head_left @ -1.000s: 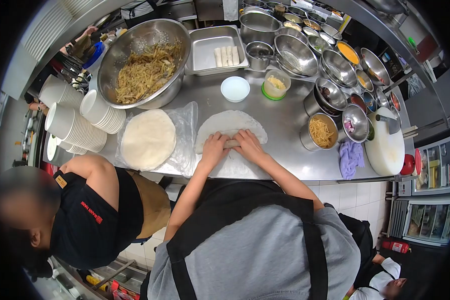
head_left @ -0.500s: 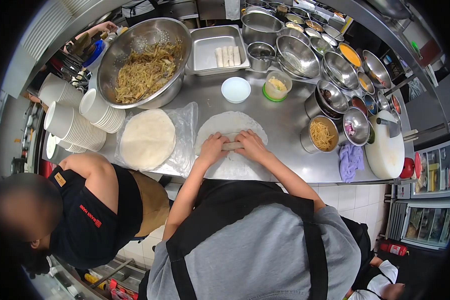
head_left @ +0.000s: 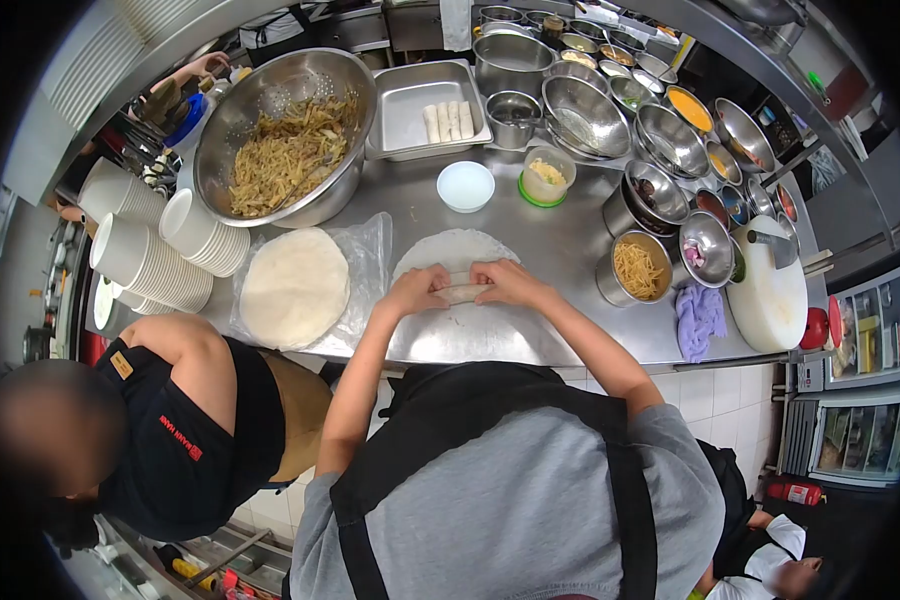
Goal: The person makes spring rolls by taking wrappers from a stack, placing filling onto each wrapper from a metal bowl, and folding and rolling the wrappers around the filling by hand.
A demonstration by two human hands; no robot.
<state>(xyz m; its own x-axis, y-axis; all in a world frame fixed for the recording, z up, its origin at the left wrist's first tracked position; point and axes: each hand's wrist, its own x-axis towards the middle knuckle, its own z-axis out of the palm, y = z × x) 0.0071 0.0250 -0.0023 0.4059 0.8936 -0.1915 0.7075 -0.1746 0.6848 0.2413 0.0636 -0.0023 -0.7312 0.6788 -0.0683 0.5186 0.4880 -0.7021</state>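
A thin round wrapper (head_left: 457, 243) lies on the steel counter in front of me, its near part wound into a pale roll (head_left: 461, 294). My left hand (head_left: 416, 292) is closed on the left end of this roll, fingers curled over it. At the right end, my right hand (head_left: 511, 284) grips it the same way. The roll's middle shows between my hands; the filling inside is hidden. To the left, a stack of round wrappers (head_left: 295, 288) rests on a clear plastic sheet (head_left: 368, 262).
Beyond the wrapper stand a small white bowl (head_left: 466, 187) and a green-based tub (head_left: 547, 180). A large bowl of shredded filling (head_left: 295, 160) and a steel tray (head_left: 400, 118) holding several finished rolls are farther back. A pot of yellow strips (head_left: 638, 269) stands right. A co-worker (head_left: 185, 425) is at left.
My fingers have curled more tightly around the roll's ends. Less of the flat wrapper shows beyond the roll. The whole view has shifted slightly.
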